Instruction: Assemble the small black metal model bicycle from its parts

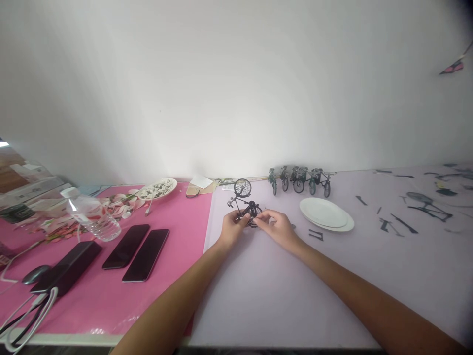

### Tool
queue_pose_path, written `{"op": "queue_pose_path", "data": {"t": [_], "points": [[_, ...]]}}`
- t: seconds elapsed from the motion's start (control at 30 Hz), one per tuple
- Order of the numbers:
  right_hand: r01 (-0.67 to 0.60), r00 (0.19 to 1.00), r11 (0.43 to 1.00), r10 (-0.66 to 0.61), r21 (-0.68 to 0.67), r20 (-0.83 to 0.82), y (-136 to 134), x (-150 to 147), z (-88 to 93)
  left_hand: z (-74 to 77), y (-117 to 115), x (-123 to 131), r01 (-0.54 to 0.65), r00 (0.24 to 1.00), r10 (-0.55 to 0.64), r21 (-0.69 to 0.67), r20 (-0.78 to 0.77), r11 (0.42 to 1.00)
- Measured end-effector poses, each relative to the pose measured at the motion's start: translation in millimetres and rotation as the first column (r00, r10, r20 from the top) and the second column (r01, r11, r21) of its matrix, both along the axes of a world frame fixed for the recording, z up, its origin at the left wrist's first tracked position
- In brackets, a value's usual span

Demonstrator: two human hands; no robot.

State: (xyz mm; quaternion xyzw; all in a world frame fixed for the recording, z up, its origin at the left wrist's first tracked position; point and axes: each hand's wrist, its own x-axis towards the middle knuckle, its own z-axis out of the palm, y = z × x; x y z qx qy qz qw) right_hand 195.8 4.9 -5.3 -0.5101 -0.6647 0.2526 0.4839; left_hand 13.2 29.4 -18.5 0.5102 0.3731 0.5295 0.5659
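Note:
A small black model bicycle (243, 189) is held tilted above the pale tabletop, one spoked wheel pointing toward the wall. My left hand (233, 228) is closed on its lower left side, with the thumb against the frame. The fingers of my right hand (274, 225) pinch at the lower wheel area from the right; any small part between them is too small to make out. To the right of my right hand lie a small black bracket-like piece (316, 235) and two stacked white plates (325, 214).
Several finished model bicycles (299, 180) stand along the wall. Loose dark parts (404, 224) are scattered at the right. On the pink surface (177, 301) are two phones (146, 255), a power strip (70, 266), a tilted water bottle (92, 214) and a plate of small pieces (158, 189).

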Motion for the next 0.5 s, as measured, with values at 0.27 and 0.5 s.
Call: {"op": "queue_pose_path", "data": {"t": [0.27, 0.5], "points": [[0.024, 0.999, 1.0, -0.023, 0.012, -0.042, 1.3, -0.1, -2.4, 3.7, -3.6, 0.6, 0.061, 0.995, -0.056, -0.063, 0.081, 0.996], [0.02, 0.998, 1.0, -0.019, 0.022, -0.062, 2.2, 0.6, -3.0, 6.0, -5.1, -1.9, 0.092, 0.994, -0.09, -0.034, 0.06, 0.995]]}}
